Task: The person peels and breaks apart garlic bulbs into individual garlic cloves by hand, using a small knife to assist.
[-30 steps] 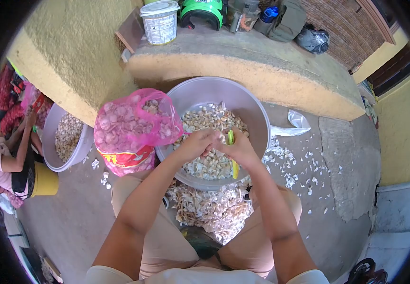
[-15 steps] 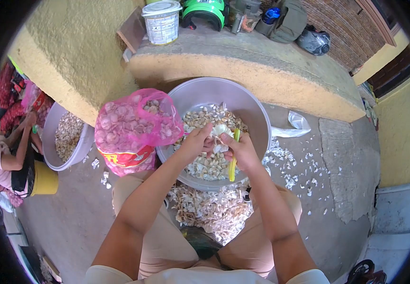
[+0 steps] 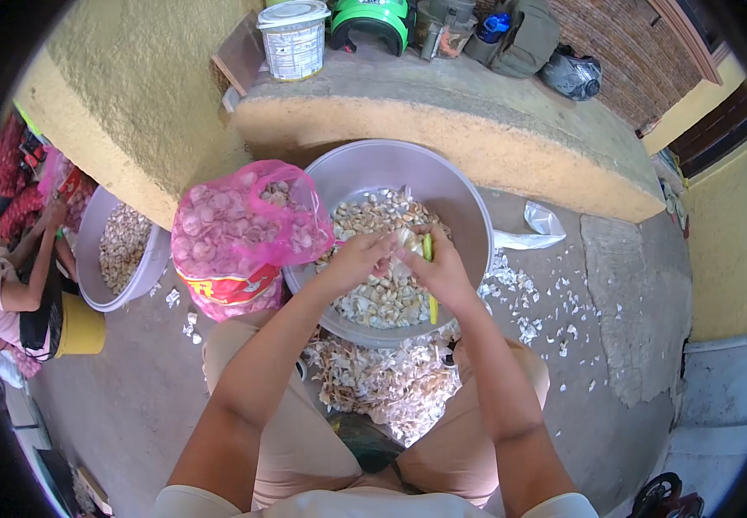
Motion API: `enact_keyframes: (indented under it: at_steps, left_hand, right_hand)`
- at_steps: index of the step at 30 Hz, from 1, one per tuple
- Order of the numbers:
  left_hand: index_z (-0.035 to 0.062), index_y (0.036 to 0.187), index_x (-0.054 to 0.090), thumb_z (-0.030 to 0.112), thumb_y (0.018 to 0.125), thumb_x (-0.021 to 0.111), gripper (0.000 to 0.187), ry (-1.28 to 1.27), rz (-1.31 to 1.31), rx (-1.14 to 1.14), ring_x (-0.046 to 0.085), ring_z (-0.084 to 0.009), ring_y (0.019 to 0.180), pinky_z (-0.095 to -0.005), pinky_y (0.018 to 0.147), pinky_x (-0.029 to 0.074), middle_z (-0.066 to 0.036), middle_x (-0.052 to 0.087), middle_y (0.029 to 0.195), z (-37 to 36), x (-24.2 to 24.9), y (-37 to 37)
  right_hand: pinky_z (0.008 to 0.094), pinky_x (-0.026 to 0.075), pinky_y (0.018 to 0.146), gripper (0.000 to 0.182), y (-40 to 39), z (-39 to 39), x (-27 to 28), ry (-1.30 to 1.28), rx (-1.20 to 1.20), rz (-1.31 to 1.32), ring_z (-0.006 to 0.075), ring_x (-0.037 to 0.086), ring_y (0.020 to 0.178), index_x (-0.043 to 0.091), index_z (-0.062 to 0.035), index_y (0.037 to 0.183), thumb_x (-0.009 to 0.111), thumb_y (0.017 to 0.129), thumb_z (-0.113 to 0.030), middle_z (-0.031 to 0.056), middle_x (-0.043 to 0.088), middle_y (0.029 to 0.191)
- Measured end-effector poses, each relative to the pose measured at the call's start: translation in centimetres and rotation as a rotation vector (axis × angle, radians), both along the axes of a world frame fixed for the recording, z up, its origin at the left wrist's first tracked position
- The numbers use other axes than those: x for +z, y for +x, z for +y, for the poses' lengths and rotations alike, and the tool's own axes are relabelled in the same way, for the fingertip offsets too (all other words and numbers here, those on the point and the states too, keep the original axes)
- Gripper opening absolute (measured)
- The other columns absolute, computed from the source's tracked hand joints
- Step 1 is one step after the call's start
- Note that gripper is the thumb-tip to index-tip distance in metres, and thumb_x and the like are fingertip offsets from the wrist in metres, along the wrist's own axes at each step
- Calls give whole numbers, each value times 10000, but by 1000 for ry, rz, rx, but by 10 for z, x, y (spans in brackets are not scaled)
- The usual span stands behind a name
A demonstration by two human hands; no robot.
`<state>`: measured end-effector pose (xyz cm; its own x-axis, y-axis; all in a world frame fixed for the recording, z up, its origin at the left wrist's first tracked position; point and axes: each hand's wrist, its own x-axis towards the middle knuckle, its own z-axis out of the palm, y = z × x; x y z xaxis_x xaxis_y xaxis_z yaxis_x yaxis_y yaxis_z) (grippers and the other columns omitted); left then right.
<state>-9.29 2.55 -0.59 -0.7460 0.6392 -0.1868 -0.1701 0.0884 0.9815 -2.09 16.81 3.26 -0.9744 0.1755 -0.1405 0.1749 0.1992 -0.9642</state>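
Over the large grey tub [image 3: 468,198], my left hand [image 3: 361,262] has its fingers closed on a garlic bulb [image 3: 403,243]. Facing it, my right hand [image 3: 438,266] touches the same bulb with its thumb and also holds a yellow-green tool [image 3: 428,248], which points down toward the tub. Loose garlic cloves [image 3: 378,302] lie in the tub beneath both hands. A pink mesh bag [image 3: 218,226] full of garlic bulbs leans against the tub's left side. Papery peelings [image 3: 386,380] are heaped between my legs.
At the left, a person [image 3: 15,289] sits beside another tub [image 3: 160,255] of cloves and a yellow bucket [image 3: 84,326]. A raised ledge [image 3: 442,129] behind my tub bears a white bucket [image 3: 294,52], a green helmet [image 3: 371,22] and a bag. Scattered peelings lie on the right floor.
My hands have come closer together around the bulb. The yellow-green tool in my right hand has tilted, its lower end shifting slightly right.
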Motion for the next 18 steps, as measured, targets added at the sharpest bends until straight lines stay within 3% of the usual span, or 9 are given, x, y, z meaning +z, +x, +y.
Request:
enact_keyframes:
  at_steps: [4,7,10,13,16,18]
  left_hand:
    - [45,759,559,381,865,436,374,-42,35,-90,477,-79,532,-232,483,393,-13,497,592,-5,-2,-5]
    - [13,784,561,361,860,448,373,-142,157,-78,525,-142,573,-286,537,424,-46,525,604,-6,5,-1]
    - [3,881,548,329,854,465,337,-477,669,37,559,-229,679,-351,635,435,-94,563,714,-11,-16,-8]
    - [4,955,522,306,850,474,324,-266,925,188,553,-301,795,-401,728,414,-133,569,875,-8,-30,-11]
    - [1,963,509,306,853,473,326,-157,791,208,550,-235,810,-344,720,423,-125,541,944,-3,-26,-13]
    - [-2,934,515,312,856,471,326,12,324,33,548,-183,751,-298,670,431,-105,549,861,-2,-9,-7]
  right_hand:
    - [189,296,371,343,-4,3,-1,-204,-229,-3,46,366,438,400,-43,1036,607,794,-170,-4,428,607]
    - [206,315,356,360,-6,10,-3,-252,-245,23,65,401,409,419,-12,1037,606,792,-198,21,478,590]
    - [246,376,409,369,-5,15,-1,-265,-272,4,97,461,470,429,-12,1019,630,772,-197,38,503,613]
    - [309,437,528,395,-8,17,-9,168,-217,109,185,542,568,431,-8,1011,652,745,-198,95,549,666]
    - [355,443,634,426,0,7,4,370,-70,178,289,579,690,435,-12,1016,669,718,-205,160,572,735]
    - [362,441,625,430,3,2,7,489,4,203,323,573,697,437,-22,1023,670,713,-207,182,567,742]
